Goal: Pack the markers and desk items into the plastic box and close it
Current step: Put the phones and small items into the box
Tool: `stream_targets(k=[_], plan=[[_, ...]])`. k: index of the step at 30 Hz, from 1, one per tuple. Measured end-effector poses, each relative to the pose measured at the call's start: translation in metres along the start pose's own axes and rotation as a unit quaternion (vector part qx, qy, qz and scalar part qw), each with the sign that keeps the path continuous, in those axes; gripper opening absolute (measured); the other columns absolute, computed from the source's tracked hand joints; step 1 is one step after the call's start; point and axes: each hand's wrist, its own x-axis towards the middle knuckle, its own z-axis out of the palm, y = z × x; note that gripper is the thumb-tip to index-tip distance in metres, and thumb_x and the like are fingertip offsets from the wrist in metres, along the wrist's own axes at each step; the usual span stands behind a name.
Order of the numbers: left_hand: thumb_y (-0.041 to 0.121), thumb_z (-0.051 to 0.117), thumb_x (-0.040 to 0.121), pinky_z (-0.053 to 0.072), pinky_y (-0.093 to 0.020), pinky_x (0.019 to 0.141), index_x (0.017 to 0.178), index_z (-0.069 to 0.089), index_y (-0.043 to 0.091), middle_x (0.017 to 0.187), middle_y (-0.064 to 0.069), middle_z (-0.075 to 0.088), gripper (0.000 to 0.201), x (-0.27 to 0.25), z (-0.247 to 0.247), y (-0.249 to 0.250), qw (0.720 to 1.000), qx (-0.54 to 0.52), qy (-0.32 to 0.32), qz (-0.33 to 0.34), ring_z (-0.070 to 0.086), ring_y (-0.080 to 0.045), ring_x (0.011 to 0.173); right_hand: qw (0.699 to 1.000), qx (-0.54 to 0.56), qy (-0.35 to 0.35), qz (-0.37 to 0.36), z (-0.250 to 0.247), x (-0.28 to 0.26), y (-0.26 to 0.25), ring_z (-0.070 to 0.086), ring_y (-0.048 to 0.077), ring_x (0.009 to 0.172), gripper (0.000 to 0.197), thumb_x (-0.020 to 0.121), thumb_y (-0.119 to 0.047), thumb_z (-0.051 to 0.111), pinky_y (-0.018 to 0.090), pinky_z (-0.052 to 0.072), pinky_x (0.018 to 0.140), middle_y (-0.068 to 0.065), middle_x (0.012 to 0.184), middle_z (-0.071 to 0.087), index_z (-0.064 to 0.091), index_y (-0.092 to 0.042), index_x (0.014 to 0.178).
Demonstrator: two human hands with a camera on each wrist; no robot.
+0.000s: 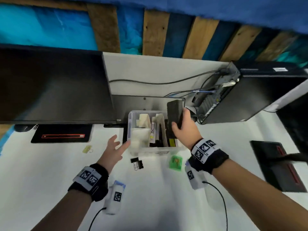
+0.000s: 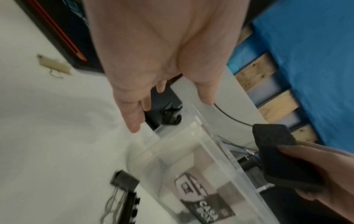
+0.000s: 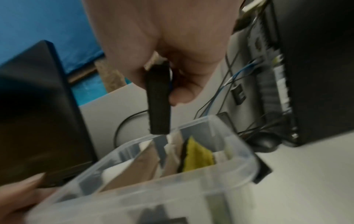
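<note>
A clear plastic box [image 1: 129, 124] stands open on the white desk, with white foam pieces, marker packs and dark items inside. My right hand [image 1: 185, 129] grips a black felt eraser block [image 1: 175, 114] above the box's right side; the same block [image 3: 158, 103] hangs over the box rim [image 3: 235, 125] in the right wrist view. My left hand [image 1: 115, 147] is spread open, fingertips near the box's left wall, and the open palm [image 2: 153, 60] sits above the box corner [image 2: 193, 125]. Black binder clips [image 1: 137, 163] and a green item [image 1: 175, 161] lie in front of the box.
A black monitor [image 1: 53, 87] stands at back left and a computer tower [image 1: 250, 90] with cables at back right. Black mouse pads [image 1: 61, 133] lie left and right. A small cream tag [image 1: 87, 149] lies on the desk at left.
</note>
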Motion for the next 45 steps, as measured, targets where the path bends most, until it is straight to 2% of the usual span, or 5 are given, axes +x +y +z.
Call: stream_targets(k=[15,22,29,35,45], plan=[[0.032,0.043,0.097,0.046,-0.031,0.095,0.138,0.040,0.029,0.135,0.000,0.049,0.041,0.010,0.019,-0.008,0.998,-0.014,-0.053,0.029,0.051,-0.017,0.119,0.965,-0.143,-0.124,0.182,0.041,0.029,0.020,0.060,0.035,0.110,0.074,0.093,-0.003,0.042,0.036,0.047,0.089,0.024,0.125,0.055,-0.007,-0.005,0.149],[0.031,0.044,0.097,0.046,-0.036,0.100,0.135,0.044,0.033,0.138,0.002,0.052,0.038,0.016,0.013,-0.013,0.997,-0.011,-0.076,0.026,0.054,-0.014,0.121,0.954,-0.164,-0.153,0.198,0.050,0.015,0.016,0.057,0.033,0.110,0.055,0.093,-0.010,0.047,0.040,0.047,0.092,0.029,0.136,0.047,0.028,0.002,0.143],[0.032,0.044,0.096,0.047,-0.033,0.098,0.138,0.042,0.031,0.137,0.001,0.052,0.042,0.018,0.011,-0.013,0.996,-0.007,-0.084,0.025,0.052,-0.014,0.123,0.951,-0.043,-0.168,0.256,0.054,0.030,0.029,0.057,0.024,0.086,0.051,0.098,-0.010,0.031,0.026,0.039,0.072,0.027,0.117,0.057,0.016,-0.009,0.147],[0.032,0.044,0.096,0.047,-0.030,0.096,0.132,0.045,0.037,0.135,0.004,0.053,0.036,0.018,0.010,-0.012,0.996,0.000,-0.089,0.029,0.053,-0.013,0.121,0.961,-0.037,-0.114,0.251,0.055,0.036,0.037,0.051,0.038,0.119,0.036,0.095,-0.007,0.036,0.032,0.038,0.089,0.027,0.127,0.053,0.034,0.004,0.130],[0.029,0.043,0.097,0.047,-0.028,0.093,0.133,0.044,0.036,0.134,0.000,0.052,0.036,0.015,0.011,-0.009,0.996,0.010,-0.082,0.025,0.053,-0.014,0.119,0.951,-0.206,-0.214,0.089,0.046,0.034,0.037,0.055,0.035,0.114,0.031,0.090,0.003,0.039,0.036,0.045,0.093,0.022,0.124,0.057,0.052,0.001,0.119]])
